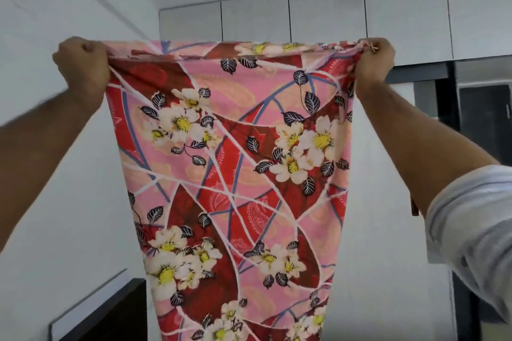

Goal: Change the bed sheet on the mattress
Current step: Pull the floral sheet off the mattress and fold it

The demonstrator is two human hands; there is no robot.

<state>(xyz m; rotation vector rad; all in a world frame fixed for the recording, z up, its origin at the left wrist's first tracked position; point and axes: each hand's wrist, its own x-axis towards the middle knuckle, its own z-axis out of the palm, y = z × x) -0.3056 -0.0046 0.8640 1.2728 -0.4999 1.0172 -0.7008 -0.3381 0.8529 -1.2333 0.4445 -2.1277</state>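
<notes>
Head view: left hand and right hand grip floral sheet before white cabinets

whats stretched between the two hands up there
In the head view, the top edge of the floral bed sheet spans from the left hand to the right hand, each gripping a corner; the rest hangs down.

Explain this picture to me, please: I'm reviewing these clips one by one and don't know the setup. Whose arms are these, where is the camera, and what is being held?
There is no machine: a person wears one camera on the head, so you see their own arms. The left hand and right hand each grip an upper corner of a floral bed sheet, raised and hanging down. Behind it are a white wall and grey cabinets. No mattress is in view.
</notes>
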